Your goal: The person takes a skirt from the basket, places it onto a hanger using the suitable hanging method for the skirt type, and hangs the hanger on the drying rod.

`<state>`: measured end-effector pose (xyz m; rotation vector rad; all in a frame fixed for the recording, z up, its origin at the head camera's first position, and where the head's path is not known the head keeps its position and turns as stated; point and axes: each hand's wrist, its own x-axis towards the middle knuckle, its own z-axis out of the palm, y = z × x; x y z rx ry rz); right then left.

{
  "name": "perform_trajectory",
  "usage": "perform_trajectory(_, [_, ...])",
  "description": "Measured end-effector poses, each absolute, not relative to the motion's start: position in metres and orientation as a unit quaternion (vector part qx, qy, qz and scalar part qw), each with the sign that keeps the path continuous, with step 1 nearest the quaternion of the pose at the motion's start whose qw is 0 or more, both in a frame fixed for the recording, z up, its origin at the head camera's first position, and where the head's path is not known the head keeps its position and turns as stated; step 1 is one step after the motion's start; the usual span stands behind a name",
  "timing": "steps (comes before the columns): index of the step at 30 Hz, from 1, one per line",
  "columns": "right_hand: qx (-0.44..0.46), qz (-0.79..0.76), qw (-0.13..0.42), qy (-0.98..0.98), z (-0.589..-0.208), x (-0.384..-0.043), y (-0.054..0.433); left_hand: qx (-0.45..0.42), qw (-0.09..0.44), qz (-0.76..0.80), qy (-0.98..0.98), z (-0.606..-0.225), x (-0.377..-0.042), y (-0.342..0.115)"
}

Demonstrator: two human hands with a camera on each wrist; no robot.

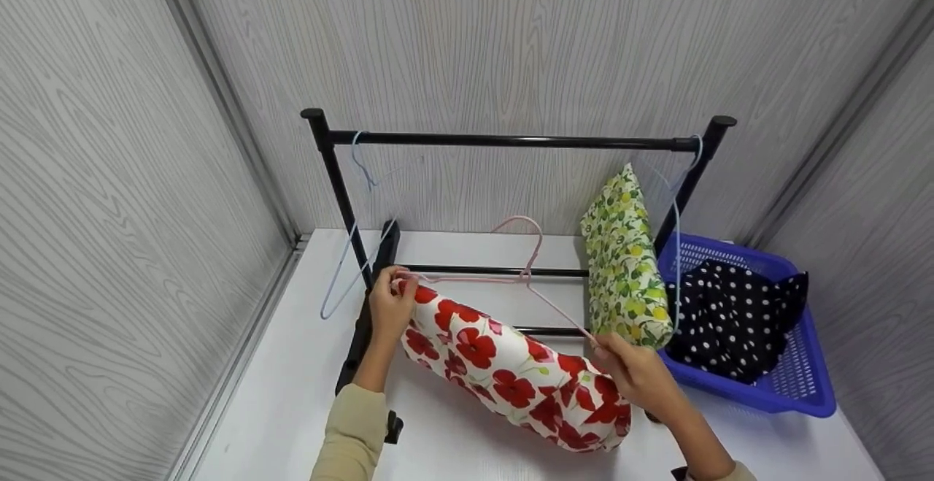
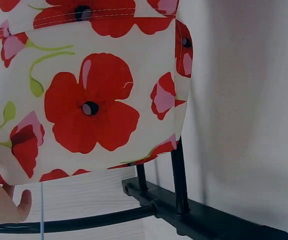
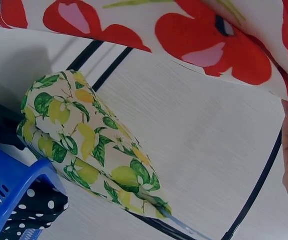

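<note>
Nearest you: poppy-print cloth (image 1: 503, 368), draped below pink hanger (image 1: 526, 274). Your left hand (image 1: 392, 304) pinches cloth corner with hanger's end; right hand (image 1: 638, 375) pinches hanger's other arm at cloth's edge. Best keep pull even, corners snug, hook (image 1: 519, 217) upright. Farther right: blue basket (image 1: 800, 371), polka-dot cloth (image 1: 733, 320) heaped inside. Behind: black rail (image 1: 503, 141).

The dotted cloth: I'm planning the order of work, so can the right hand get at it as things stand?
Not quite yet, probably: the right hand holds the pink hanger. Once free, it likely could: the dotted cloth lies uncovered in the open basket, close by on that side.
</note>
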<state>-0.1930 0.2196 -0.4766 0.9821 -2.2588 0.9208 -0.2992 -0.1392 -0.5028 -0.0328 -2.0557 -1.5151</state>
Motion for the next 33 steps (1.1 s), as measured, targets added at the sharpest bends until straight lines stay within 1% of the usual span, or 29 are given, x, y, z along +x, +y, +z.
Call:
perform_trajectory(3, [0.361,0.334,0.279,-0.825,-0.475,-0.195,0.221,-0.032,0.337,-0.503,-0.795,-0.497,-0.297,-0.137])
perform_trajectory(6, [0.362,0.333,0.291,-0.821,-0.473,-0.197,0.223,-0.061,0.387,-0.437,-0.809,-0.492,-0.297,-0.133])
perform_trajectory(10, [0.359,0.332,0.295,-0.821,-0.471,-0.2,0.223,-0.117,0.457,-0.352,-0.808,-0.49,-0.297,-0.131])
perform_trajectory(14, [0.344,0.332,0.29,-0.829,-0.471,-0.201,0.224,-0.155,0.515,-0.273,-0.798,-0.492,-0.297,-0.132])
perform_trajectory(16, [0.338,0.334,0.29,-0.831,-0.473,-0.202,0.224,-0.156,0.545,-0.238,-0.788,-0.494,-0.297,-0.132])
perform_trajectory(20, [0.33,0.338,0.305,-0.827,-0.474,-0.205,0.224,-0.13,0.599,-0.179,-0.769,-0.499,-0.297,-0.133])
perform_trajectory(23, [0.328,0.347,0.304,-0.824,-0.473,-0.207,0.225,-0.108,0.617,-0.157,-0.764,-0.501,-0.296,-0.134])
perform_trajectory(25, [0.321,0.345,0.303,-0.828,-0.474,-0.208,0.226,-0.098,0.616,-0.159,-0.765,-0.501,-0.293,-0.135])
perform_trajectory(27, [0.303,0.328,0.316,-0.837,-0.475,-0.21,0.227,-0.089,0.61,-0.161,-0.77,-0.501,-0.29,-0.135])
perform_trajectory(30, [0.255,0.307,0.363,-0.842,-0.478,-0.212,0.229,-0.073,0.597,-0.159,-0.783,-0.5,-0.286,-0.136])
perform_trajectory(33, [0.202,0.328,0.42,-0.821,-0.482,-0.214,0.231,-0.048,0.592,-0.155,-0.79,-0.5,-0.282,-0.14])
